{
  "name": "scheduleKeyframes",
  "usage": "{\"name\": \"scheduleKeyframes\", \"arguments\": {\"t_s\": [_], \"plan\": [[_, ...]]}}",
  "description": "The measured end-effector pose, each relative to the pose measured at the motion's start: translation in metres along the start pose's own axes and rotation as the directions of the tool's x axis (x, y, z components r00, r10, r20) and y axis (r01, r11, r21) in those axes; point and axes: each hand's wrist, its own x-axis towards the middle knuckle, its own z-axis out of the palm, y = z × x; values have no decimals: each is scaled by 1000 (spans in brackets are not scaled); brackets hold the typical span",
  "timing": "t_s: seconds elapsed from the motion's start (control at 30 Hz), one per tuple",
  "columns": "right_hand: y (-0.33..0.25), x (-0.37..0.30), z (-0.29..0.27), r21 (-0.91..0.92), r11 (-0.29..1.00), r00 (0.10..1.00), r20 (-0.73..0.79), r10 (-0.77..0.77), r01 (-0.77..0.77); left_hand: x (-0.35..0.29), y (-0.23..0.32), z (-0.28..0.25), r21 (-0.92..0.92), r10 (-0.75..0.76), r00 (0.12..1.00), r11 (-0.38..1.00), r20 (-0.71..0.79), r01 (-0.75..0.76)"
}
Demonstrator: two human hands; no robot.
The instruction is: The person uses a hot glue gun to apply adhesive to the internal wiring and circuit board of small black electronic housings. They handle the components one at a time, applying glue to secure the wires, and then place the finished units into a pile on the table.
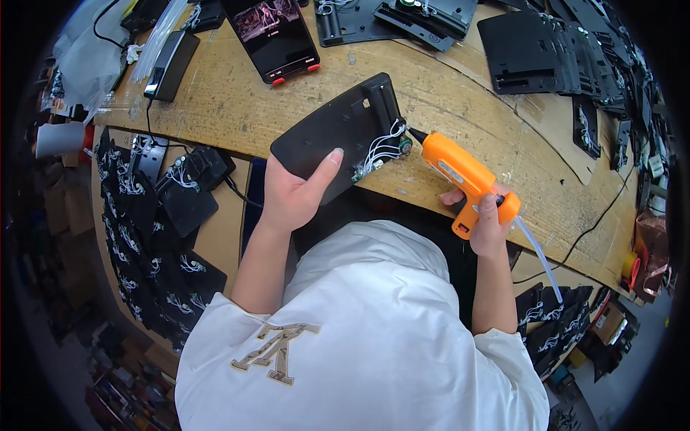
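At the near edge of the desk (pixel 460 115), the left hand (pixel 291 194) clamps a black plastic panel (pixel 338 133) while the right hand (pixel 485 219) grips an orange glue gun (pixel 463 176), nozzle at the white wires (pixel 381 151); hot glue may string or burn the thumb if the panel tilts

Left hand (pixel 291 194) grips with thumb extended; right hand (pixel 485 219) is closed, forearms raised.

The left hand (pixel 295 194) is covering the black panel's (pixel 338 136) near edge; the phone (pixel 273 32) is running off the far edge.
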Motion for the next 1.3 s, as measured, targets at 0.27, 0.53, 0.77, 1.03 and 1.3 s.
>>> {"name": "scheduleKeyframes", "arguments": {"t_s": [0.27, 0.53, 0.77, 1.03, 1.3], "plan": [[2, 1, 0, -103, 994, 999, -11, -30, 29, 0, -3, -3, 8, -3, 1000, 1000, 11, 3], [-1, 0, -7, -155, 987, 997, 60, 50, -41, 0, -5, -3, -16, 7, 1000, 1000, 3, -7], [-3, 3, 2, -123, 990, 996, -61, 65, -73, 2, -6, -4, -60, -28, 999, 998, 25, 30], [2, 8, -1, -64, 995, 996, 51, -69, 72, 3, -8, -4, -95, -31, 999, 995, 28, 33], [3, 4, -7, -103, 995, 997, 73, -2, 9, 1, -8, -5, -67, -17, 1000, 998, 25, 19]]}}
